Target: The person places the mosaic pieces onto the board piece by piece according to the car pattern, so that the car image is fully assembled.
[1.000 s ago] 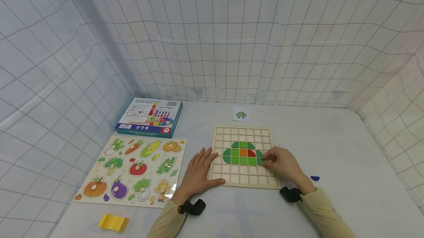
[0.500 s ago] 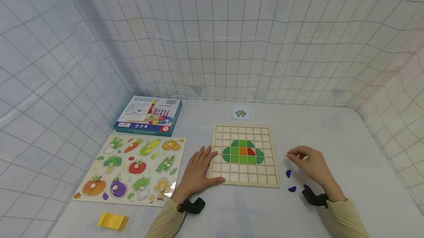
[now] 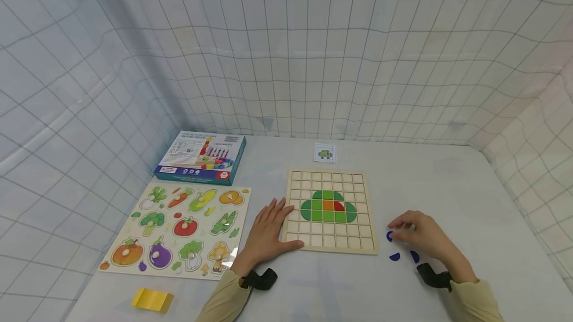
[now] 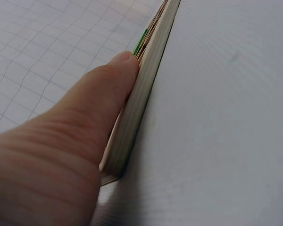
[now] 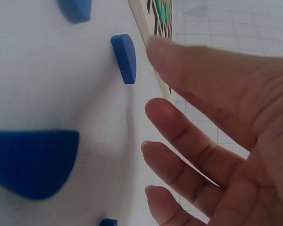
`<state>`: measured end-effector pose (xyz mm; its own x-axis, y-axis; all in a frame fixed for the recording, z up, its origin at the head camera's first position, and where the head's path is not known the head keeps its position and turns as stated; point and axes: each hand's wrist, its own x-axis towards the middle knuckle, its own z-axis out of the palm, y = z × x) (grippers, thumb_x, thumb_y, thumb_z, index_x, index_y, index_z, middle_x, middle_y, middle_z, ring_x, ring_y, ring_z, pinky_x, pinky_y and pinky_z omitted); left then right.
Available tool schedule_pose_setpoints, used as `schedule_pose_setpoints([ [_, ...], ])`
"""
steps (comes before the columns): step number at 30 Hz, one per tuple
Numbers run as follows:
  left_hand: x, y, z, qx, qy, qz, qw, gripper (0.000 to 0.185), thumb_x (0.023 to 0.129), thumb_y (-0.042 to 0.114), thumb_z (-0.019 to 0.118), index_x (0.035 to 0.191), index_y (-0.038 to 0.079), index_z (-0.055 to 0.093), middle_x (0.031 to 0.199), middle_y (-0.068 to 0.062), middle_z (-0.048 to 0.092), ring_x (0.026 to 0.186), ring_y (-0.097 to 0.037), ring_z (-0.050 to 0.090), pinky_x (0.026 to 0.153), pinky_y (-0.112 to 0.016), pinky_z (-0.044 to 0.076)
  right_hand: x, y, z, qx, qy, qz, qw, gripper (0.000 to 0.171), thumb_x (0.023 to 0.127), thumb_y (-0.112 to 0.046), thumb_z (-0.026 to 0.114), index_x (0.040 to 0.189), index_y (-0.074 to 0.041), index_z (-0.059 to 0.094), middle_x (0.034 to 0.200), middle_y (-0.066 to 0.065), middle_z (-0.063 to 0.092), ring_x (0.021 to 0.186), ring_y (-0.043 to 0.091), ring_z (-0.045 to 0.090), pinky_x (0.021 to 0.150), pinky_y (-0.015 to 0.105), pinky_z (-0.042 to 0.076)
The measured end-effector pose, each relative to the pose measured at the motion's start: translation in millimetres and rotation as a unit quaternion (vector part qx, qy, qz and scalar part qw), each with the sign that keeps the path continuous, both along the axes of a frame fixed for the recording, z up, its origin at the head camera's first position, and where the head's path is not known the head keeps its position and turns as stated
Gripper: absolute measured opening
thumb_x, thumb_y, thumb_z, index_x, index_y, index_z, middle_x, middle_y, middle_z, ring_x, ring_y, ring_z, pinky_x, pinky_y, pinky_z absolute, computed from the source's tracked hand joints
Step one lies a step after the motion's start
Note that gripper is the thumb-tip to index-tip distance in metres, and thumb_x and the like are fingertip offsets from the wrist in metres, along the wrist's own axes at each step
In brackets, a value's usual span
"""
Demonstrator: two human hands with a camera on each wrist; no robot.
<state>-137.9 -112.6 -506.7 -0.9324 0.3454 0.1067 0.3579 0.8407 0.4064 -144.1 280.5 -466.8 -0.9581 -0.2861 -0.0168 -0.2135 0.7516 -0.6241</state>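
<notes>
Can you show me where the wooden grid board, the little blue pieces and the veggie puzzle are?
wooden grid board (image 3: 330, 181): head view, on its bare upper rows.
blue pieces (image 3: 394, 257): head view, on the middle one lying on the table.
veggie puzzle (image 3: 179, 230): head view, near the board's centre.

Only the blue box (image 3: 200, 157), lying well beyond the fingers of the left hand (image 3: 267, 233), carries print, and its lines of lettering and small red label strip are too small and blurred to make out a single word. The small card (image 3: 325, 153) far past the fingertips bears only a green picture, with no lettering that can be made out. Nothing near the right hand (image 3: 423, 237) shows any writing, number or sign.
</notes>
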Motion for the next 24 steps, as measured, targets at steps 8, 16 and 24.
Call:
schedule_pose_setpoints([
  [8,0.5,0.3,-0.2,0.0,-0.006,0.005,1.0,0.09,0.071,0.072,0.058,0.142,0.023,0.034,0.153,-0.001,0.022,0.143,-0.022,0.009,0.114,-0.044,0.012,-2.2,-1.3,-4.8,0.002,0.003,0.038,0.999,0.013,0.077,-0.022,0.075,0.09,-0.024,0.072,0.089,-0.012,0.063,0.083,0.009,0.052,0.068,0.025,0.044],
  [16,0.4,0.0,-0.6,0.002,-0.003,0.002,1.0,0.09,0.071,0.072,0.058,0.143,0.022,0.034,0.153,-0.001,0.023,0.143,-0.022,0.009,0.114,-0.044,0.012,-2.0,-4.3,-6.7,0.012,0.015,0.029,0.999,0.012,0.077,-0.018,0.074,0.088,-0.023,0.072,0.086,-0.011,0.061,0.077,0.006,0.049,0.065,0.023,0.042],
  [24,-0.2,-0.7,-2.9,-0.004,0.006,0.001,1.0,0.09,0.071,0.072,0.057,0.143,0.022,0.034,0.153,-0.002,0.023,0.143,-0.022,0.01,0.114,-0.044,0.013,-1.9,-5.0,-5.2,0.014,0.041,0.051,0.998,0.016,0.073,-0.019,0.078,0.087,-0.021,0.071,0.085,-0.011,0.061,0.075,0.006,0.049,0.065,0.023,0.042],
])
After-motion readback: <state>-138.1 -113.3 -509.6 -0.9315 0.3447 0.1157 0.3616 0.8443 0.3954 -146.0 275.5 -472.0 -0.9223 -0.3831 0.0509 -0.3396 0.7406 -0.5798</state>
